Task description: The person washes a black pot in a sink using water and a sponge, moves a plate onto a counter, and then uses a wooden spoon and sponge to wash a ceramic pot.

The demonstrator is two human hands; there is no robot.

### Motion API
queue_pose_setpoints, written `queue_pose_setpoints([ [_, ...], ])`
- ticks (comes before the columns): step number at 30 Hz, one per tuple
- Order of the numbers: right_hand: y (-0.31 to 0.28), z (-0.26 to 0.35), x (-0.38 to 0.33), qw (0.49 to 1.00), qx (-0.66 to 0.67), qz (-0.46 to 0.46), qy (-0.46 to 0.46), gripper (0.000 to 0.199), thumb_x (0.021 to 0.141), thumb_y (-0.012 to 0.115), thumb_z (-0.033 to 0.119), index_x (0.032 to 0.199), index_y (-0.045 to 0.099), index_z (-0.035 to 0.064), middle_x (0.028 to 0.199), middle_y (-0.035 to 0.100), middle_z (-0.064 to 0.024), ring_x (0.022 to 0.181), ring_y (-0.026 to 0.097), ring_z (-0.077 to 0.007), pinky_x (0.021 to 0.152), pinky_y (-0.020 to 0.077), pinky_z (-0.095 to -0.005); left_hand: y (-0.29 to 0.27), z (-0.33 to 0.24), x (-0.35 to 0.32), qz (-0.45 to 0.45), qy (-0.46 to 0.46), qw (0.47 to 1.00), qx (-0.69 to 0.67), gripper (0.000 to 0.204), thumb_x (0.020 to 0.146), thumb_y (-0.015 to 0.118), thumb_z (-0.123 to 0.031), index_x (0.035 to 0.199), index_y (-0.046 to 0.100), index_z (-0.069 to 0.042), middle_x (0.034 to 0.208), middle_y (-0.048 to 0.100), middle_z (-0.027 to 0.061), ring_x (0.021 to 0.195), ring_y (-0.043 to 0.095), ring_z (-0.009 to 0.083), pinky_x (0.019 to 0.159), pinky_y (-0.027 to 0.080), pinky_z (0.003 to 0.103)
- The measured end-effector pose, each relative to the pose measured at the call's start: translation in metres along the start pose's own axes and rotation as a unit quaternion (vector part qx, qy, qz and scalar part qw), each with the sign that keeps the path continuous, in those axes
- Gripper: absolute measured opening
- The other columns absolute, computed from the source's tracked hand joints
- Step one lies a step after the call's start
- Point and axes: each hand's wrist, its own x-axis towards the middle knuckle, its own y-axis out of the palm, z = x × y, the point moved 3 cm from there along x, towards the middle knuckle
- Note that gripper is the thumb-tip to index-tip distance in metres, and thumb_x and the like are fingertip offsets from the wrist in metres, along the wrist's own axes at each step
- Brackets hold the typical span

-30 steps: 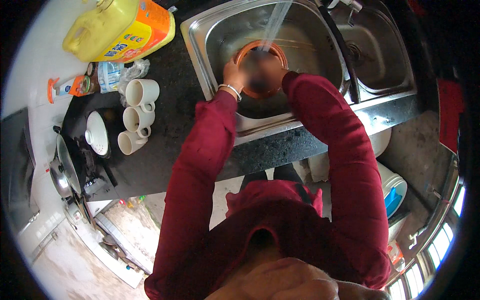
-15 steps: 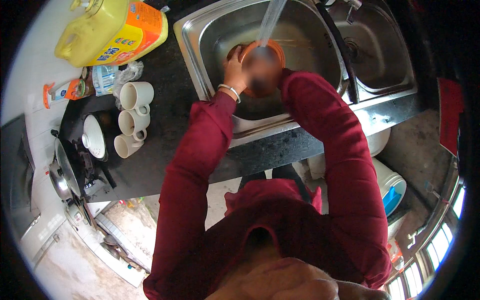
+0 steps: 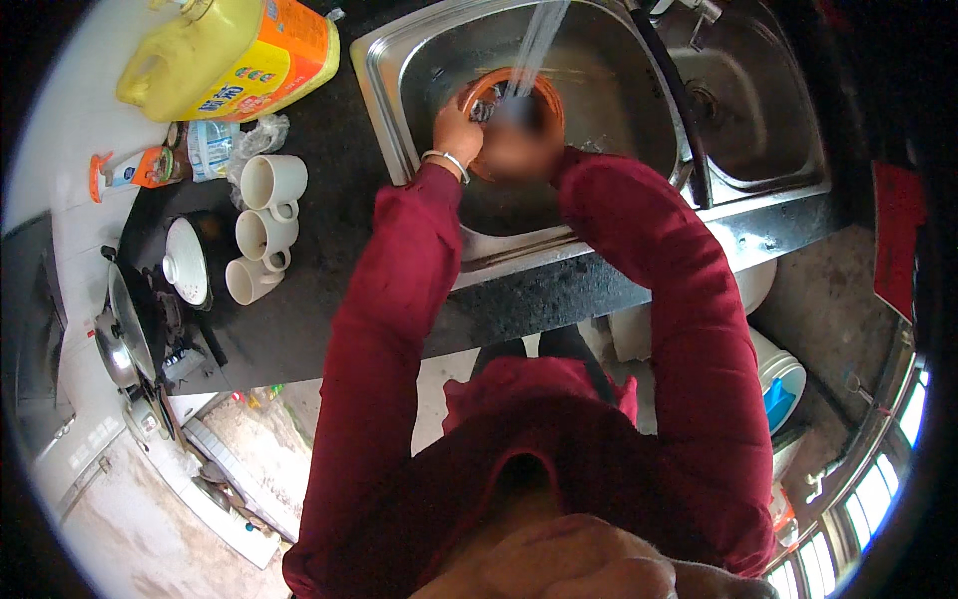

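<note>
An orange-brown round bowl or pot [image 3: 557,98] is in the left basin of a steel sink [image 3: 401,150], under running water [image 3: 539,45]. My left hand [image 3: 457,132], with a bangle at its wrist, grips the vessel's left rim. At the vessel's near right side is my right hand [image 3: 519,155], which reaches over the opening. A blurred patch covers its fingers and much of the inside, so I cannot make out what it holds. Some dark, patterned surface shows inside the rim beside my left fingers.
Left of the sink, three cream mugs [image 3: 273,182] stand in a row on the dark counter [image 3: 329,215]. Behind them are a yellow jug [image 3: 190,65], an orange spray bottle [image 3: 150,168] and a white-lidded pot [image 3: 187,262]. A black hose-like bar [image 3: 682,100] crosses the sink's divider.
My left hand has shifted slightly left and down the rim. The vessel has turned or tipped a little, so more of its inner left side shows. Water still runs.
</note>
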Motion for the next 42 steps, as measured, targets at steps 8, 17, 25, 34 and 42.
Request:
queue_pose_setpoints([
  [8, 0.031, -0.057, -0.003, 0.909, -0.378, 0.152, -0.082, 0.051, 0.072, 0.058, 0.028, 0.121, 0.052, 0.0134, 0.124, 0.049, -0.0098, 0.121, 0.037, -0.0353, 0.093, 0.026, -0.0564, -0.006, 0.002, 0.002, -0.005, -0.036, 0.989, 0.142, 0.037, 0.068, 0.052, 0.006, 0.104, 0.059, 0.0, 0.092, 0.064, 0.0135, 0.086, 0.061, 0.0239, 0.076, 0.045, 0.031],
  [17, -0.088, -0.003, -0.03, 0.991, -0.128, 0.021, 0.046, 0.034, 0.076, 0.059, 0.022, 0.105, 0.057, 0.0048, 0.084, 0.062, -0.0108, 0.07, 0.061, -0.0228, 0.062, 0.0469, -0.0315, -0.005, 0.003, -0.003, -0.002, -0.095, 0.996, -0.004, 0.041, 0.071, 0.06, 0.002, 0.112, 0.054, -0.001, 0.101, 0.063, 0.0127, 0.095, 0.059, 0.0224, 0.081, 0.045, 0.03],
  [25, -0.237, -0.052, -0.082, 0.777, 0.502, -0.315, 0.212, 0.022, 0.089, 0.049, 0.025, 0.088, 0.053, 0.003, 0.077, 0.059, -0.0063, 0.059, 0.049, -0.0115, 0.047, 0.0379, -0.0223, -0.006, -0.006, -0.002, -0.001, -0.046, 0.995, 0.088, 0.037, 0.077, 0.057, -0.004, 0.114, 0.053, 0.001, 0.102, 0.062, 0.0139, 0.091, 0.06, 0.0211, 0.078, 0.045, 0.029],
  [34, -0.304, -0.123, -0.043, 0.732, 0.663, -0.14, 0.071, 0.019, 0.09, 0.047, 0.023, 0.09, 0.052, 0.0041, 0.061, 0.039, 0.0033, 0.047, 0.031, -0.0064, 0.04, 0.0251, -0.0167, 0.001, -0.019, 0.001, 0.059, -0.034, 0.989, 0.128, 0.049, 0.081, 0.059, -0.021, 0.12, 0.045, 0.005, 0.105, 0.06, 0.0203, 0.099, 0.058, 0.0307, 0.081, 0.045, 0.033],
  [42, -0.225, 0.0, -0.041, 0.754, 0.622, -0.159, 0.141, 0.02, 0.089, 0.05, 0.024, 0.092, 0.053, 0.0053, 0.064, 0.046, 0.0029, 0.05, 0.041, -0.0069, 0.042, 0.0317, -0.0167, -0.007, -0.015, 0.001, 0.044, -0.06, 0.986, 0.151, 0.043, 0.083, 0.059, -0.015, 0.12, 0.047, 0.003, 0.105, 0.061, 0.0115, 0.094, 0.058, 0.018, 0.079, 0.045, 0.027],
])
